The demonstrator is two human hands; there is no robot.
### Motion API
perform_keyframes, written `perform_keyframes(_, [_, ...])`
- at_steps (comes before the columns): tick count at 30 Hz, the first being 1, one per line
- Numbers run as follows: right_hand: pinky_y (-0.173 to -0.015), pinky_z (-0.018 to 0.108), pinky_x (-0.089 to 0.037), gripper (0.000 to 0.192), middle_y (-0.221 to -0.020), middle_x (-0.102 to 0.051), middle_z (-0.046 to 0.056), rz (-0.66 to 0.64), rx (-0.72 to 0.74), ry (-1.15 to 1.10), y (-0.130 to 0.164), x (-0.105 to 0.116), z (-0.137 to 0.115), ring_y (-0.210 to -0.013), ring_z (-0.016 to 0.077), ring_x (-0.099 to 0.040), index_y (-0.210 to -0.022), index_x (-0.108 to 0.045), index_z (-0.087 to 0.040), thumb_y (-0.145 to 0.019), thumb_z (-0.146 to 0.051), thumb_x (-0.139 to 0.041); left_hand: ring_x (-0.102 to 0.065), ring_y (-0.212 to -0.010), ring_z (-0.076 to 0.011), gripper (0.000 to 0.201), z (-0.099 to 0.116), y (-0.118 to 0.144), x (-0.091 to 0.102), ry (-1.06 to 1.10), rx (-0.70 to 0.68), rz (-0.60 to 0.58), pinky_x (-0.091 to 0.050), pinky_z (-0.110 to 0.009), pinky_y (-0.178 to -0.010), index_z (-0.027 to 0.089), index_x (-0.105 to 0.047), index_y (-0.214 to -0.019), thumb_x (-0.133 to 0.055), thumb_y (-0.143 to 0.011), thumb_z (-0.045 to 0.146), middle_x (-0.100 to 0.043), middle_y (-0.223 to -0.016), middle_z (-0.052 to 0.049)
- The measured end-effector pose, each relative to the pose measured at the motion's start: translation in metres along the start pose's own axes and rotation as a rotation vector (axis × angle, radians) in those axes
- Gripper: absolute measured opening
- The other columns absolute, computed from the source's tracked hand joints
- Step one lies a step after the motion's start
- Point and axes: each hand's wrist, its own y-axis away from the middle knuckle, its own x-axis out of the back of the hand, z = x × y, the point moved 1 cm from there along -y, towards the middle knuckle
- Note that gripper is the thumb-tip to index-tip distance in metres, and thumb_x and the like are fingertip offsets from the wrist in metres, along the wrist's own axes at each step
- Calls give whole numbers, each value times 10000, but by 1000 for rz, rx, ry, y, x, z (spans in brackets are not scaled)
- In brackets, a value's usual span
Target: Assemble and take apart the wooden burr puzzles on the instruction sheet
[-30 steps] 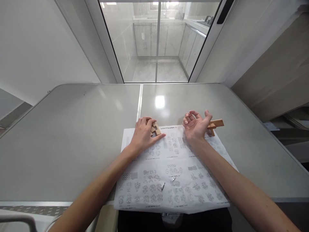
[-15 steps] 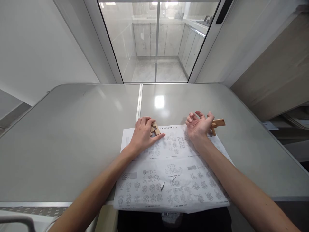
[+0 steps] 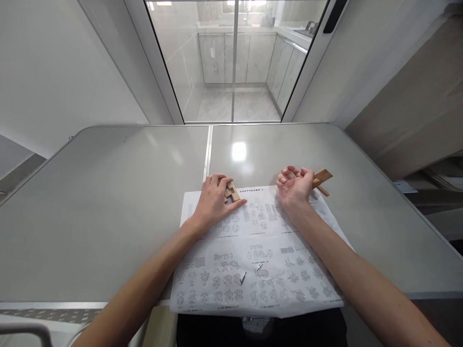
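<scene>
Near the paper's top edge, my left hand [image 3: 214, 196] is curled over a notched light-wood puzzle piece [image 3: 233, 192], fingers along its far side and thumb stretched out beside it. Part of that piece is hidden under the hand. My right hand [image 3: 294, 188] is turned palm up with its fingers curled. From its thumb side stick out reddish-brown wooden puzzle pieces [image 3: 323, 176], apparently crossed and gripped there; the grip itself is hidden. Beneath both hands lies a printed sheet [image 3: 267, 246] covered with small line diagrams.
The grey table [image 3: 108, 202] has a metal seam [image 3: 208, 152] down its middle. Two small silvery spots, perhaps tears, mark the sheet, which overhangs the front edge. Beyond the table stands a glass door [image 3: 217, 62]; shelves [image 3: 434, 193] are at the right.
The brown wooden pieces at my right hand have turned, the longer one now slanting upward and the lower one pointing down to the right. My left hand has barely moved.
</scene>
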Motion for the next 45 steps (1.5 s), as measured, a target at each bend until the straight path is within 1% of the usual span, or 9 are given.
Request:
perform_keyframes(4, [-401,231,-366,255,-729,-522,-13,-22,-5,18,1,-2,-1,-491,113,-435,-803,-461,-252,-955,-450,-511,-519,-1302,-360,599,1,0,1,1,2,-5,-474,-567,-1139,249,-585,-1303,-792,-873,611,-574,-1351,-120])
perform_keyframes(9, [-393,238,-340,349,-718,-527,-5,-62,0,54,5,-5,-2,-484,115,-440,-766,-433,-248,-969,-516,-524,-518,-1303,-366,596,0,-1,0,7,-2,3,-477,-580,-1133,263,-589,-1308,-788,-872,617,-576,-1350,-119])
perform_keyframes(16, [-392,221,-305,329,-739,-552,2,-91,-3,72,15,-10,-3,-489,98,-448,-757,-468,-230,-966,-477,-526,-517,-1304,-365,601,1,-1,0,3,6,-6,-476,-573,-1138,244,-591,-1302,-792,-871,610,-575,-1346,-126])
perform_keyframes(18, [-389,225,-304,337,-747,-562,4,-100,-5,79,16,-10,-3,-484,100,-447,-763,-465,-233,-969,-492,-526,-516,-1304,-369,598,2,-1,1,6,2,-5,-478,-578,-1134,251,-592,-1304,-789,-871,612,-576,-1346,-125])
perform_keyframes(24, [-408,233,-342,351,-740,-565,0,-111,-16,56,12,-8,-3,-482,105,-428,-770,-456,-240,-956,-527,-532,-513,-1312,-370,595,1,0,0,6,-2,1,-477,-578,-1137,258,-592,-1304,-782,-872,620,-574,-1356,-121])
perform_keyframes(29, [-424,233,-371,318,-747,-556,1,-99,-57,-3,5,-2,-5,-492,109,-435,-770,-450,-242,-950,-490,-532,-515,-1304,-363,585,0,0,0,7,-10,9,-482,-571,-1131,256,-591,-1294,-784,-873,614,-578,-1353,-121])
perform_keyframes(33, [-413,216,-359,273,-730,-524,-5,-69,-101,-54,0,0,-7,-488,112,-417,-771,-446,-244,-943,-444,-515,-517,-1302,-360,596,0,0,0,7,-5,-2,-475,-572,-1141,253,-583,-1305,-775,-880,624,-577,-1353,-119])
perform_keyframes(39, [-409,182,-349,219,-723,-518,3,-25,-152,-102,2,-5,-9,-486,96,-410,-775,-488,-226,-954,-329,-414,-515,-1309,-360,602,0,-2,0,-2,-3,0,-458,-575,-1161,250,-582,-1308,-786,-873,613,-577,-1355,-119])
perform_keyframes(45, [-387,175,-358,212,-702,-512,-10,5,-183,-133,2,-7,-10,-480,105,-404,-791,-457,-241,-980,-334,-426,-516,-1307,-364,609,0,-2,-1,2,3,0,-456,-576,-1161,248,-588,-1311,-789,-870,616,-582,-1351,-122])
